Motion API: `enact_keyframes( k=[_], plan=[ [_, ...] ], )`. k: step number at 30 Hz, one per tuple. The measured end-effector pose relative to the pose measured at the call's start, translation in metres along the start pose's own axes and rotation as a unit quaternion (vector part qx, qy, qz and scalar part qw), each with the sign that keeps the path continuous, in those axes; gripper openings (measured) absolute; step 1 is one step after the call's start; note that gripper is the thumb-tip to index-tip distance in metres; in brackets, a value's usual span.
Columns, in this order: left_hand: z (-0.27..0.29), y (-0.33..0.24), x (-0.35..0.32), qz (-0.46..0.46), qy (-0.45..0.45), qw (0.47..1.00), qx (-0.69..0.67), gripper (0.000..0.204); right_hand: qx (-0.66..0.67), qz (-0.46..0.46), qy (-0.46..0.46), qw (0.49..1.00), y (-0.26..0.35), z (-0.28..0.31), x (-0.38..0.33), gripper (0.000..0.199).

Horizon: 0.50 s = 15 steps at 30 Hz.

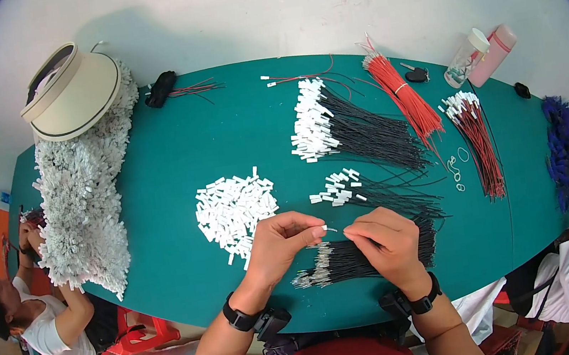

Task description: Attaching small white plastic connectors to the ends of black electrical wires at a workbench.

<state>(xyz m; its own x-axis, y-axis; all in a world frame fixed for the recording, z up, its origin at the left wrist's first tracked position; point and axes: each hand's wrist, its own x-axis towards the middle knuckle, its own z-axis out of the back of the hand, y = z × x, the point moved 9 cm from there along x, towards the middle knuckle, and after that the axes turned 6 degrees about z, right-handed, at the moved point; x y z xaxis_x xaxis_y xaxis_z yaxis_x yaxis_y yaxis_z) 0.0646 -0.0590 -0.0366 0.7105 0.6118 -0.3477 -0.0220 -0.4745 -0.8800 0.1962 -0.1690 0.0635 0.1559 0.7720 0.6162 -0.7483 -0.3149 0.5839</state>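
Over the near middle of the green table, my left hand point(280, 244) pinches a small white connector housing point(325, 227) between thumb and forefinger. My right hand point(387, 237) is closed on a thin wire point(335, 229), whose tip points at the housing; whether the two touch is too small to tell. Below my hands lies a bundle of black wires point(353, 260) with bare metal terminals at the left ends. A loose pile of white housings point(235, 213) sits left of my left hand. Just beyond my hands are black wires with white housings fitted point(338, 188).
Farther back lie a large bundle of housed black wires point(371, 126), a red wire bundle point(403, 94) and dark red wires point(479, 144). A visor hat point(83, 96) rests on a heap of white-tipped wires point(80, 211) at left. Bottles point(491, 57) stand back right. People sit at both sides.
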Motion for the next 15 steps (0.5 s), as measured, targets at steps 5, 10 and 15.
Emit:
enact_keyframes(
  k=[5, 10, 15],
  plan=[
    [-0.0022, 0.001, -0.0003, 0.001, 0.007, 1.0, -0.002, 0.014, 0.006, -0.003, 0.0, 1.0, -0.0013, -0.0012, -0.0007, 0.014],
    [-0.0072, 0.0037, -0.0003, 0.013, 0.023, 1.0, -0.012, 0.012, 0.025, -0.029, 0.007, 0.999, -0.0075, -0.0041, -0.0034, 0.014],
    [-0.0059, 0.0065, 0.0003, 0.014, 0.017, 1.0, -0.006, 0.011, 0.031, -0.038, 0.008, 0.999, -0.0086, -0.0056, -0.0049, 0.013]
  ],
)
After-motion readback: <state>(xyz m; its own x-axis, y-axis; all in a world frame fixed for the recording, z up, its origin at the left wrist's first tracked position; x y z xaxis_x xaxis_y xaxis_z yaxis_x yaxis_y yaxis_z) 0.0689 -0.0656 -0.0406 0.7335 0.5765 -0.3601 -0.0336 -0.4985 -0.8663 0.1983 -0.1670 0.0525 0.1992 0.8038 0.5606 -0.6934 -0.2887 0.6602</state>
